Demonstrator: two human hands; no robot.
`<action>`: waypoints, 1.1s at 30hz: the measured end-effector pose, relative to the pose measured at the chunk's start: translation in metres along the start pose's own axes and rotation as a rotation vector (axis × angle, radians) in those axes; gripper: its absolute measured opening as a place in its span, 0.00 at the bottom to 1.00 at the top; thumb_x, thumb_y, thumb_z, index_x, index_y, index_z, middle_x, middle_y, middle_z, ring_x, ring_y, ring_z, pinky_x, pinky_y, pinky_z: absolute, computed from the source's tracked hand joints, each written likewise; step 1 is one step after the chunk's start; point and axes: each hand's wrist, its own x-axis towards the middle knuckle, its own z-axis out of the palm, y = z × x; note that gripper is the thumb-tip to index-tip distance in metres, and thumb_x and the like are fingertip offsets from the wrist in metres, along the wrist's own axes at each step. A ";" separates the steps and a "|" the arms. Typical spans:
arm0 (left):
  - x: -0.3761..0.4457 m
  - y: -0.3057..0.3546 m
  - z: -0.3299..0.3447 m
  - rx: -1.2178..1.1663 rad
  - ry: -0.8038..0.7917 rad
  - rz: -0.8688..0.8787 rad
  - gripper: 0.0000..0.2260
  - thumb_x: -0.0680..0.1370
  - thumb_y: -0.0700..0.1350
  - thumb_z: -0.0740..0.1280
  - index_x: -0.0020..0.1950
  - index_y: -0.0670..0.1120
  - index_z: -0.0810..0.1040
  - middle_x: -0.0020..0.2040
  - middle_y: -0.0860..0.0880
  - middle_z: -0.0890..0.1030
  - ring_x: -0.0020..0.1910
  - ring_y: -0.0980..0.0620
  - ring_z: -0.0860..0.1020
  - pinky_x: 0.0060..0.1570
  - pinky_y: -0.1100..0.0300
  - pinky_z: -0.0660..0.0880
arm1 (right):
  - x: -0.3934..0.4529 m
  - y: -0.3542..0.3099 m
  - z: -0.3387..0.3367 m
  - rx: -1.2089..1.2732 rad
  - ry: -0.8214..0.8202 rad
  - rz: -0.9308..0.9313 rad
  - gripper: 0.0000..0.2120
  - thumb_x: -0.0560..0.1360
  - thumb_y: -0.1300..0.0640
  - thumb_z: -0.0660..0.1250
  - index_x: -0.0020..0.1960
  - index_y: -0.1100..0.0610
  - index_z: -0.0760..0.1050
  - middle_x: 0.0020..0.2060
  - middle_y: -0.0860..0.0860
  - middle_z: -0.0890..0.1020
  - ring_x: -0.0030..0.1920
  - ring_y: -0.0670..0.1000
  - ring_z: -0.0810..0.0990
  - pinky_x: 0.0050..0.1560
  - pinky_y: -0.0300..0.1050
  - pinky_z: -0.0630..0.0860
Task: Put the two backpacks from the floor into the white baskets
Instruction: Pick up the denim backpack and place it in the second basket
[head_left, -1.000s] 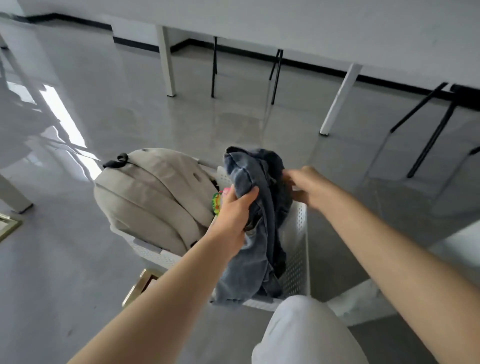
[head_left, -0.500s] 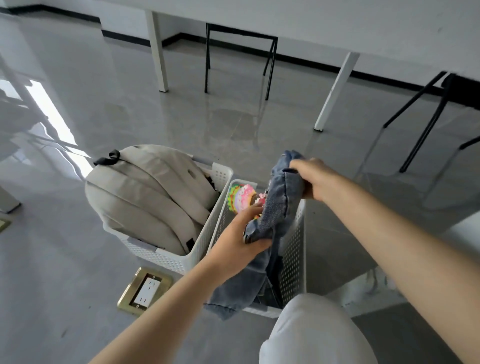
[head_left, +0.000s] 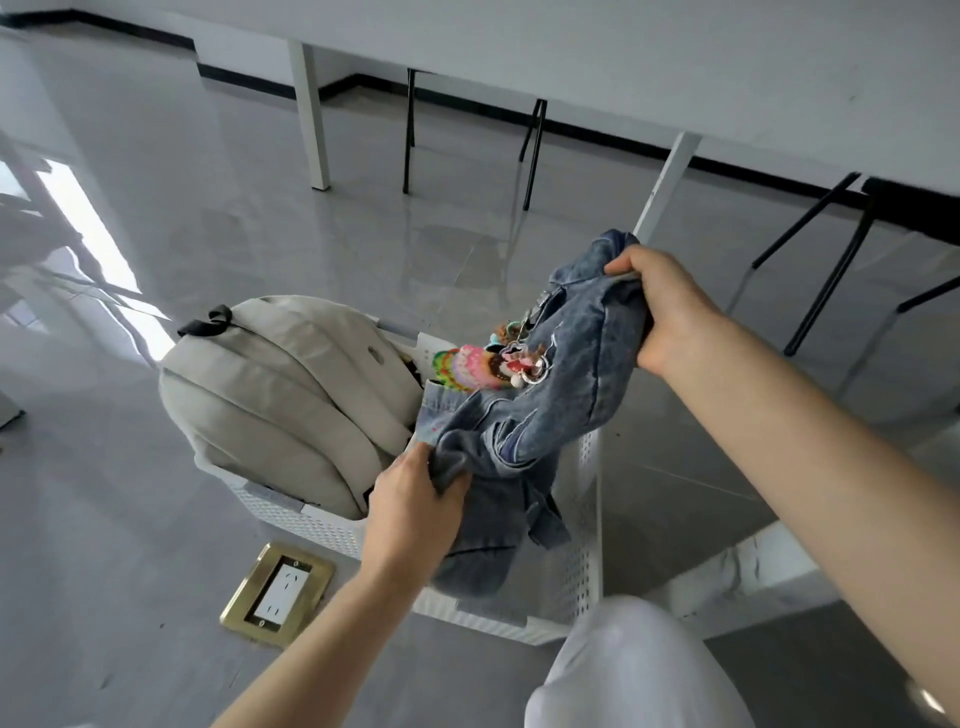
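A brass floor socket (head_left: 277, 594) is sitting just beside the 2 white baskets (head_left: 589, 525). A beige backpack (head_left: 275, 395) is filling the left one. Over the right one, a washed denim backpack (head_left: 566, 384), colourful charms (head_left: 483, 366) dangling, is hanging crumpled, the left hand (head_left: 410, 512) clenching its lower edge and the right hand (head_left: 660, 306) gripping its top.

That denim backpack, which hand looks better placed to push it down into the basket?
Probably the left hand: its grip holds the denim backpack low, at the white basket. The right hand holds the top, higher.
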 end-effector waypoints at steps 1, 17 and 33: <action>0.000 0.009 0.002 -0.047 0.071 -0.002 0.10 0.74 0.49 0.69 0.47 0.43 0.76 0.45 0.45 0.81 0.46 0.42 0.77 0.42 0.54 0.71 | -0.001 -0.002 -0.001 0.015 -0.019 0.012 0.06 0.69 0.59 0.62 0.33 0.55 0.70 0.33 0.54 0.75 0.39 0.55 0.77 0.59 0.52 0.74; 0.008 -0.032 0.117 0.563 -0.600 -0.065 0.22 0.76 0.41 0.61 0.71 0.43 0.69 0.68 0.43 0.73 0.67 0.42 0.71 0.62 0.49 0.71 | 0.021 0.060 -0.025 -0.143 -0.040 0.162 0.15 0.52 0.67 0.66 0.38 0.59 0.72 0.36 0.58 0.75 0.34 0.57 0.76 0.41 0.46 0.78; 0.017 -0.094 0.044 0.898 -0.671 0.286 0.33 0.79 0.66 0.45 0.64 0.46 0.78 0.65 0.47 0.78 0.72 0.44 0.66 0.75 0.47 0.52 | 0.036 0.073 0.009 -0.090 -0.108 0.135 0.05 0.67 0.66 0.70 0.40 0.58 0.77 0.33 0.55 0.80 0.31 0.52 0.80 0.31 0.40 0.75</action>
